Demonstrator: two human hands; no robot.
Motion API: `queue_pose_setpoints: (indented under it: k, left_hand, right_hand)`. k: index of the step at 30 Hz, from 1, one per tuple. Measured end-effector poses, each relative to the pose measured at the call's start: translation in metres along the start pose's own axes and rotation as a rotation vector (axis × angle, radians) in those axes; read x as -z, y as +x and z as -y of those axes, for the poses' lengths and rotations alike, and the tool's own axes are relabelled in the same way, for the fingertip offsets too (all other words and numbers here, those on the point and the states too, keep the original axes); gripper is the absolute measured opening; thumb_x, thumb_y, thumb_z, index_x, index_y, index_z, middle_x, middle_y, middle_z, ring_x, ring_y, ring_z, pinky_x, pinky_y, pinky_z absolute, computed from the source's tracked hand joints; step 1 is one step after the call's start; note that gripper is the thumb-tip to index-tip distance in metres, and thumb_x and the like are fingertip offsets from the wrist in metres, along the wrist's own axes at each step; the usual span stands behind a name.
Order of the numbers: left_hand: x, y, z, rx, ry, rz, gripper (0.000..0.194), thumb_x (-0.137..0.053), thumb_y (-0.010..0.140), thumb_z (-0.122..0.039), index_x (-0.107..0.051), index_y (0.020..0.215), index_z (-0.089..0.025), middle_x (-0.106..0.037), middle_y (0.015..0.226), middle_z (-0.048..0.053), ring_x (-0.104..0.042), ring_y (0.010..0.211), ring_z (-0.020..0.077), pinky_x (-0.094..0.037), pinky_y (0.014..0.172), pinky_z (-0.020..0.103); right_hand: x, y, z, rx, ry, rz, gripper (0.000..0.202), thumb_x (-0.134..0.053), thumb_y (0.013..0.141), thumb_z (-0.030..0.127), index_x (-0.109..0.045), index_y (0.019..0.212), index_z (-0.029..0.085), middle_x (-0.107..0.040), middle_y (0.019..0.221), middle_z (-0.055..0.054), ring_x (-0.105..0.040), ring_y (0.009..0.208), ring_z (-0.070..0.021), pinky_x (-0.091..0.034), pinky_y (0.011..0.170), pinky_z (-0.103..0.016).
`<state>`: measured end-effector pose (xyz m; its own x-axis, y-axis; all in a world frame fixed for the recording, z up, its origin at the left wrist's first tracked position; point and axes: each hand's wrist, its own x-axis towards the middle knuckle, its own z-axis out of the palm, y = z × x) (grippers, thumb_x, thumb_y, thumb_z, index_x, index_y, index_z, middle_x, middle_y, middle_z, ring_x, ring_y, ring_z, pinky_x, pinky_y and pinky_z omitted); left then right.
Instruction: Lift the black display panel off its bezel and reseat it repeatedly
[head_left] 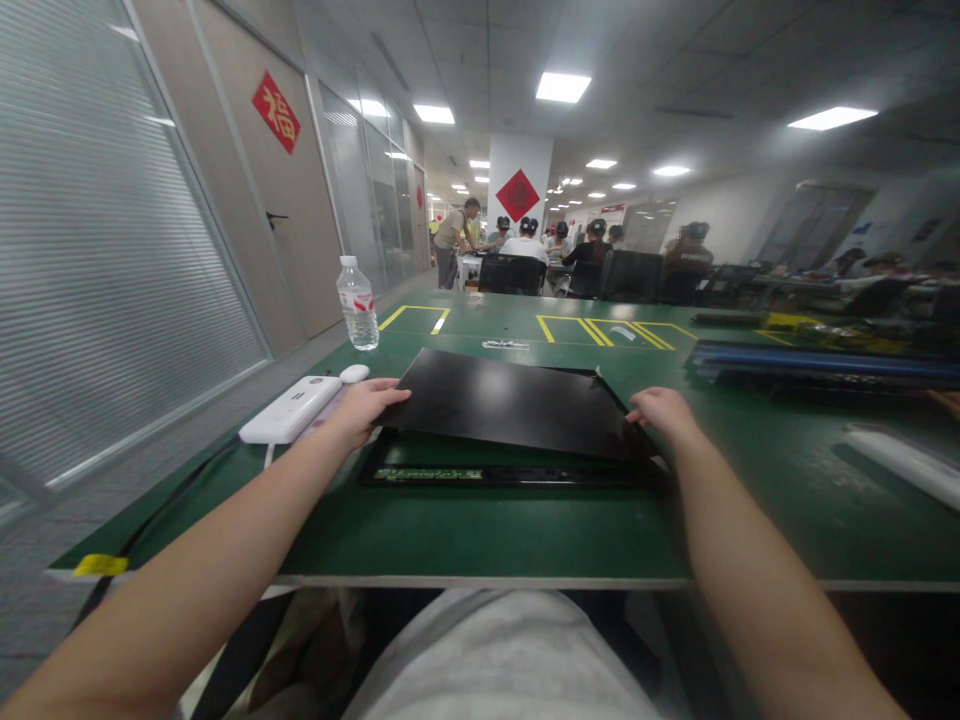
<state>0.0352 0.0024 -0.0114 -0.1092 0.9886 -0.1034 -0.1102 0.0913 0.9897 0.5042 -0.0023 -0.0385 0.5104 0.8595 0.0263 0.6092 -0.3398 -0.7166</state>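
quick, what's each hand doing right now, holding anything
Left hand: fingers on the left edge of the black panel, lifting it; grip not clear.
Right hand: fingers on the panel's right edge; grip not clear.

Panel on the table, a hand at each side
The panel (pixel 510 405) lay atop a tray (pixel 510 473); a power bank (pixel 289 410) sat left of it, a bottle (pixel 358 303) behind that

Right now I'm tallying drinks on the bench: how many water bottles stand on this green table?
1. The water bottle stands upright at the table's far left edge, beyond the white box and left hand. Others could be hidden farther right, where the clutter blurs.
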Motion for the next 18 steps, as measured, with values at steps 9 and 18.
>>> queue_pose_setpoints:
  k: [9, 18]
  left_hand:
    - [-0.0014, -0.0003, 0.0043, -0.008, 0.048, 0.049, 0.02, -0.079, 0.056, -0.01, -0.073, 0.075, -0.015, -0.076, 0.068, 0.007, -0.069, 0.057, 0.018, -0.053, 0.054, 0.024]
    - [0.0029, 0.0041, 0.0097, -0.083, 0.196, 0.099, 0.027, -0.085, 0.052, -0.024, -0.072, 0.075, -0.017, -0.075, 0.066, 0.005, -0.068, 0.055, 0.0191, -0.05, 0.051, 0.025]
  right_hand:
    - [0.0009, -0.0062, 0.0043, 0.047, -0.097, -0.035, 0.02, -0.059, 0.077, 0.028, -0.071, 0.089, 0.019, -0.075, 0.073, -0.007, -0.064, 0.06, -0.0166, -0.044, 0.057, -0.025]
    - [0.0007, -0.0063, 0.0035, 0.056, -0.101, -0.031, 0.018, -0.059, 0.076, 0.027, -0.071, 0.087, 0.019, -0.075, 0.074, -0.006, -0.064, 0.063, -0.0178, -0.045, 0.058, -0.026]
